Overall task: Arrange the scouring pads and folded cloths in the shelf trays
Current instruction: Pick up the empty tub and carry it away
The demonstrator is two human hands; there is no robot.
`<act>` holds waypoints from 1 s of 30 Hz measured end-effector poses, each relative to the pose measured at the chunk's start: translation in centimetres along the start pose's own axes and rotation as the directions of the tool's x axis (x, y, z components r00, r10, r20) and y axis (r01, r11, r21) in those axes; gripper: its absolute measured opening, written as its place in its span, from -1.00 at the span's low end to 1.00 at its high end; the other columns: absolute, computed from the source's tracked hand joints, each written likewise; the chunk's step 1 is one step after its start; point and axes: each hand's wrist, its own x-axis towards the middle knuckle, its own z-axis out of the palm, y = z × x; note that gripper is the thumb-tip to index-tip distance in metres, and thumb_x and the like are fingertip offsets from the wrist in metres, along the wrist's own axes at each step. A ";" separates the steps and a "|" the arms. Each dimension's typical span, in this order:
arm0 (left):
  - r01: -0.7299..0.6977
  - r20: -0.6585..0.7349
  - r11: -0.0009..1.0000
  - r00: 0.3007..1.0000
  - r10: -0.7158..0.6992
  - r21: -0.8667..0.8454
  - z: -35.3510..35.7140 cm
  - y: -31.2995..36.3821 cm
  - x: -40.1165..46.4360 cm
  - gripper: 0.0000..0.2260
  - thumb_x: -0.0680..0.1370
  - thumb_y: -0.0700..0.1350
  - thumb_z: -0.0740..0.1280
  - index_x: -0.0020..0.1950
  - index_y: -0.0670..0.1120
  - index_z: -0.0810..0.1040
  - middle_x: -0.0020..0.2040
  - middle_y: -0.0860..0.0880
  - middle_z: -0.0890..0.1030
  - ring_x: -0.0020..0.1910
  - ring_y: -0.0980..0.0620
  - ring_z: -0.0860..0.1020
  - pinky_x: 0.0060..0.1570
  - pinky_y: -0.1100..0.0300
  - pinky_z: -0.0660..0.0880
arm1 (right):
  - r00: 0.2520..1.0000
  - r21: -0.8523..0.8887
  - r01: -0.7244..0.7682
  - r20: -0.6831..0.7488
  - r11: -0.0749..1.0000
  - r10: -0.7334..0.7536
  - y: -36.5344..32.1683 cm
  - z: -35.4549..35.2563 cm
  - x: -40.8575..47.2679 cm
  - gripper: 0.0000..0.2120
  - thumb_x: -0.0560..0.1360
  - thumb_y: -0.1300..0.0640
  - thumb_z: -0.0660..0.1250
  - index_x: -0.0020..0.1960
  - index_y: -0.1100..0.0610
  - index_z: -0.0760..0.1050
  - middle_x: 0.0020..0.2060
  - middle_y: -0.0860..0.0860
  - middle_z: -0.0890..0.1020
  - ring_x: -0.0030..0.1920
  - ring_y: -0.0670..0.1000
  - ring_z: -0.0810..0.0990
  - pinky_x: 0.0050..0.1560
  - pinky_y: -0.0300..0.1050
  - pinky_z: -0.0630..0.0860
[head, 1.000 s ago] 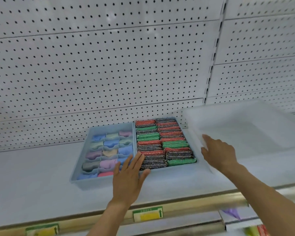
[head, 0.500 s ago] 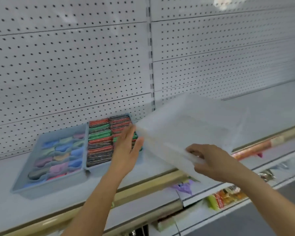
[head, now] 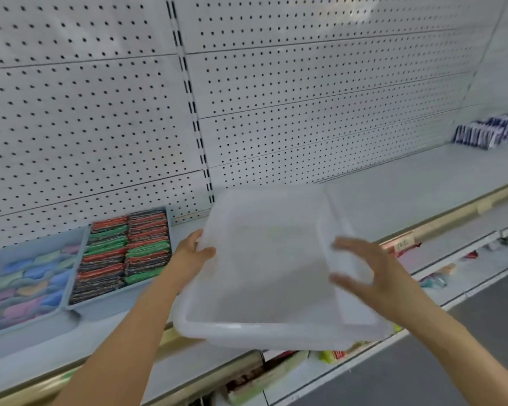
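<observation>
A blue tray [head: 112, 301] on the shelf holds rows of red, green and dark scouring pads [head: 123, 250]. Left of it, a second blue tray [head: 35, 242] holds pastel folded cloths [head: 27, 284]. An empty translucent white bin [head: 264, 332] hangs tilted over the shelf's front edge, right of the trays. My left hand [head: 192, 254] grips the bin's left rim. My right hand [head: 373, 273] is blurred, with fingers spread against the bin's right wall and not curled round it.
A white pegboard wall [head: 276, 98] backs the shelf. A gold rail [head: 440, 221] runs along the shelf's front edge. Blue and white packets [head: 487, 133] lie at the far right. Lower shelves [head: 452, 276] carry small packaged goods.
My left hand left the pad tray and took the bin's left rim. The bin came forward over the shelf edge. My right hand shifted from its front rim to its right wall.
</observation>
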 end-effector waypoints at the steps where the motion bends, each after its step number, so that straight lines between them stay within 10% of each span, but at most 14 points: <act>1: -0.016 -0.021 1.000 1.000 0.015 -0.018 0.1 0.0 -0.4 -0.63 0.59 -0.21 0.32 0.37 0.02 0.40 0.12 0.03 0.60 -0.06 0.14 0.59 -0.17 0.21 0.54 | 0.992 0.000 -0.095 -0.085 0.995 0.095 1.0 0.1 1.3 -0.41 0.46 -0.09 0.39 0.44 -0.09 0.29 0.39 -0.16 0.39 0.34 -0.09 0.40 0.34 -0.12 0.32; 5: -0.047 -0.102 0.998 0.994 0.041 -0.050 0.8 -0.1 -2.3 -0.59 0.57 -0.22 0.34 0.40 0.02 0.41 0.15 -0.04 0.63 -0.02 0.00 0.64 -0.05 0.07 0.59 | 0.912 0.121 -0.407 0.100 0.905 0.397 3.9 1.3 4.6 -0.27 0.58 0.06 0.27 0.57 0.09 -0.09 0.47 0.11 0.28 0.41 0.14 0.34 0.33 0.01 0.30; 18: -0.168 -0.478 0.984 0.870 0.122 -0.054 3.2 -2.3 -16.4 -0.51 0.60 -0.15 0.29 0.50 0.14 0.28 0.25 0.07 0.57 0.14 0.04 0.58 0.12 0.03 0.56 | 0.984 0.086 -0.016 -0.175 0.996 0.031 3.6 1.8 -0.7 -0.44 0.55 0.13 0.28 0.49 -0.06 0.19 -0.06 -0.07 0.58 -0.11 0.02 0.56 -0.12 -0.08 0.42; 30: -0.100 -0.755 0.982 0.653 -0.056 -0.160 -3.1 -7.9 -30.6 -0.57 0.57 -0.17 0.35 0.40 0.14 0.39 0.10 0.27 0.58 0.03 0.33 0.57 0.02 0.23 0.57 | 0.963 0.173 0.227 0.108 0.958 -0.248 -6.3 8.9 -1.8 -0.46 0.52 0.10 0.29 0.45 -0.13 0.23 0.11 -0.02 0.61 0.01 0.05 0.59 -0.01 -0.06 0.47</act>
